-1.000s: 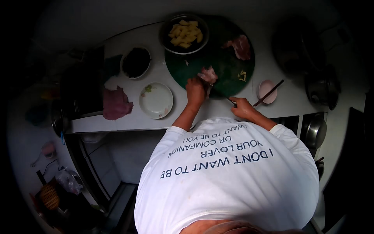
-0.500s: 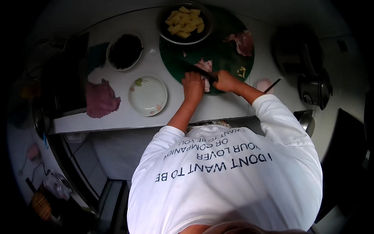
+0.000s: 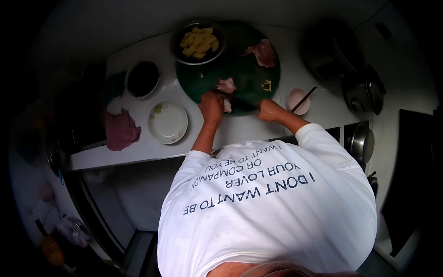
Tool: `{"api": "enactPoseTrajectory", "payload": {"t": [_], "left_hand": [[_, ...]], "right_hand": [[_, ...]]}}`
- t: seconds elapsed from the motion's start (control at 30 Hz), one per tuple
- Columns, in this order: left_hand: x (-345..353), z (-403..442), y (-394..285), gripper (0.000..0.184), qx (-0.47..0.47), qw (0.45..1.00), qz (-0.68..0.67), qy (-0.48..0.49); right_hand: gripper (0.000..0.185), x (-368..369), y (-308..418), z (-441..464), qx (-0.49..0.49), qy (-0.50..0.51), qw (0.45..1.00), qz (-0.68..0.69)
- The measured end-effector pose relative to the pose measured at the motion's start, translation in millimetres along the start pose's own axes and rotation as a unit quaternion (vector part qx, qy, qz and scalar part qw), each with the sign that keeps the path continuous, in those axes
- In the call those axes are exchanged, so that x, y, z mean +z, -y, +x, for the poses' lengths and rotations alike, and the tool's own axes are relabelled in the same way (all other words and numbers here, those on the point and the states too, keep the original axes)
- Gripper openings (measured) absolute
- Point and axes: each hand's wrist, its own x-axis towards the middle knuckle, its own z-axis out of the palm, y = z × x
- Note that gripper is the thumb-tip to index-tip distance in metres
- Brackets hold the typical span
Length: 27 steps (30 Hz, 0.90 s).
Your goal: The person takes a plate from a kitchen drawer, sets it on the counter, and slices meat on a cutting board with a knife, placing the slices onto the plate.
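My right hand (image 3: 270,111) is closed around the handle of a knife, whose dark blade blurs into the green round cutting board (image 3: 194,83). The blade points leftward, toward my left hand (image 3: 212,107). That hand's fingers are curled against a small pale piece of meat (image 3: 227,106) near the board's front edge. Just beyond it lies another pink piece of meat (image 3: 226,85). A larger slab of raw meat (image 3: 264,53) rests at the board's back right. Small yellowish pieces (image 3: 267,85), perhaps garlic, sit closer to my right hand.
A metal bowl (image 3: 223,48) of yellow chunks stands on the board's back left. Left of it are a bowl of dark food (image 3: 143,79), a white plate (image 3: 167,121) and a pink cloth (image 3: 122,130). A pink bowl (image 3: 291,99) with a dark stick and a dark cooker (image 3: 364,94) stand right.
My right hand has drawn away to the right from my left hand with the knife. My left hand stays by the meat. The whole view has shifted slightly.
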Motion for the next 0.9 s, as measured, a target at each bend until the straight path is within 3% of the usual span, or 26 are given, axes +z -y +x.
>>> {"api": "enactPoseTrajectory", "payload": {"t": [0.07,0.1,0.17,0.23,0.33,0.43,0.5,0.57,0.63,0.8,0.9], "left_hand": [[8,-2,3,0.026,-0.003,0.998,0.048,0.028],[7,-3,4,0.021,0.007,0.997,0.046,0.061],[10,0,9,0.019,0.081,0.994,0.017,0.066],[8,1,-9,0.024,0.050,0.991,0.042,0.116],[23,-5,-6,0.033,0.152,0.981,0.091,0.082],[9,4,-18,0.044,0.304,0.951,-0.026,0.043],[10,-1,15,0.053,0.186,0.974,0.084,0.102],[-15,-4,2,0.054,0.141,0.971,0.175,0.087],[-28,2,17,0.052,0.123,0.978,0.158,0.063],[-42,24,36,0.049,0.125,0.977,0.113,0.133],[-47,29,8,0.045,0.252,0.932,0.258,0.034]], "right_hand": [[0.039,6,12,15,-0.006,0.035,0.999,-0.004],[0.031,13,22,21,0.040,0.029,0.999,-0.012],[0.025,8,44,13,0.036,-0.010,0.999,-0.001],[0.027,26,35,13,0.040,-0.049,0.998,0.026],[0.026,36,27,0,0.019,-0.095,0.993,0.064],[0.025,45,26,1,-0.009,-0.124,0.989,0.085],[0.024,57,15,6,-0.026,-0.143,0.983,0.114],[0.027,46,11,-4,-0.059,-0.146,0.979,0.132],[0.030,26,16,-27,-0.051,-0.157,0.975,0.151],[0.041,25,2,-64,-0.070,-0.244,0.936,0.243],[0.044,11,-3,-84,-0.013,-0.256,0.932,0.256]]}}
